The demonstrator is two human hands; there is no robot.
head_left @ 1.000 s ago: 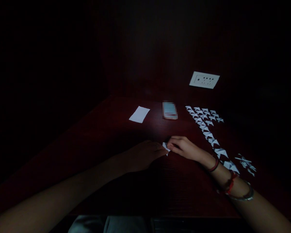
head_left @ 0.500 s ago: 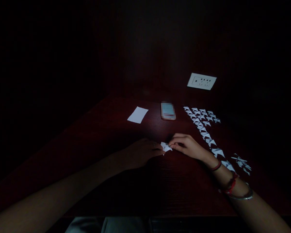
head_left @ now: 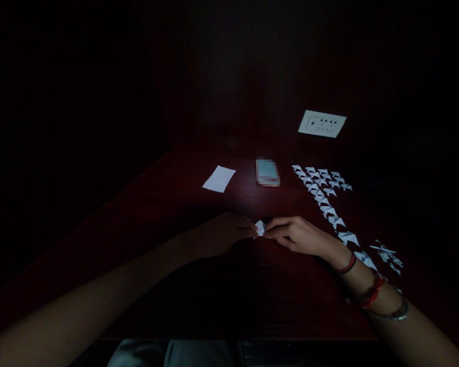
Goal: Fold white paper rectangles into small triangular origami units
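Near the middle of the frame, a little below its centre, a small folded white paper piece (head_left: 260, 227) sits between two bare hands above the dark red tabletop (head_left: 168, 196). The left hand (head_left: 222, 234), in deep shadow and wearing a ring (head_left: 241, 223), has its fingertips closed on the piece's left edge. The right hand (head_left: 296, 235), better lit, pinches the right edge between thumb and fingers. On the right forearm, toward the lower right, are a dark red wristband (head_left: 347, 263), a red cord bracelet (head_left: 375, 293) and a silver-coloured bangle (head_left: 403, 309). Just above centre lie a white paper sheet (head_left: 219, 179) and, to its right, a smartphone (head_left: 268, 172) with a pixelated screen. Right of centre, folded paper shapes (head_left: 322, 201) stretch in slanting rows down toward the right forearm, with a loose heap of paper scraps (head_left: 385, 254) beside their lower end. A white wall socket plate (head_left: 322, 124) shows at upper right.
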